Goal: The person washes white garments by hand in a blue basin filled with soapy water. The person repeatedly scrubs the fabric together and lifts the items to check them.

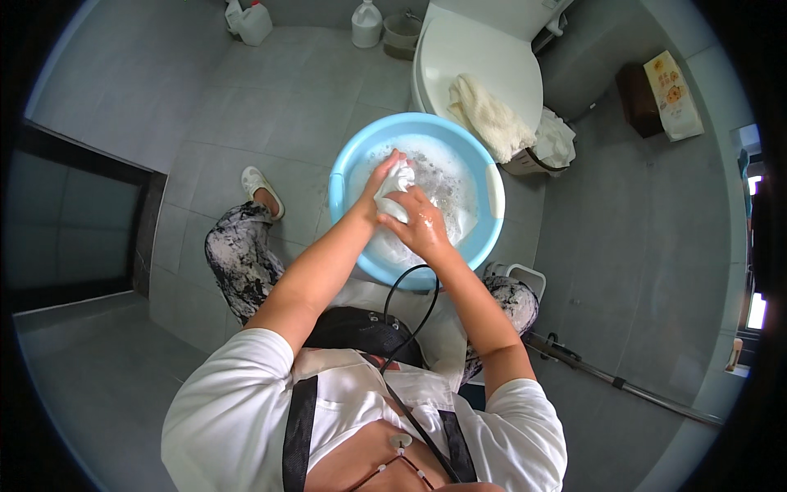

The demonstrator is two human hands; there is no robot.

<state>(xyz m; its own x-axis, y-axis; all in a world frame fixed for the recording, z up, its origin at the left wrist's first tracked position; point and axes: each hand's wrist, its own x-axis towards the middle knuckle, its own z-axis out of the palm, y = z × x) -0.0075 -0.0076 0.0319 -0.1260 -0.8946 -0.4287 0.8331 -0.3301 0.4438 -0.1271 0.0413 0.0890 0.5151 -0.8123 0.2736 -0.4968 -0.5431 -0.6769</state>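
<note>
A light blue plastic basin [338, 187] of soapy water stands in front of me, foam spread over its surface. Above the water, on the basin's left side, both hands are closed on a wet white cloth [397, 182]. My left hand [382, 174] grips its far left side, fingertips at the top. My right hand [422, 223] wraps the near right side, with suds on its back. The cloth is bunched up, so I cannot tell what kind of item it is. More white fabric may lie under the foam, but the suds hide it.
Behind the basin is a white toilet [475, 57] with a cream knitted cloth [488, 115] on its lid. A lined waste bin [554, 143] stands to its right. White jugs [366, 25] stand by the far wall. A black cable [392, 287] loops near my right forearm.
</note>
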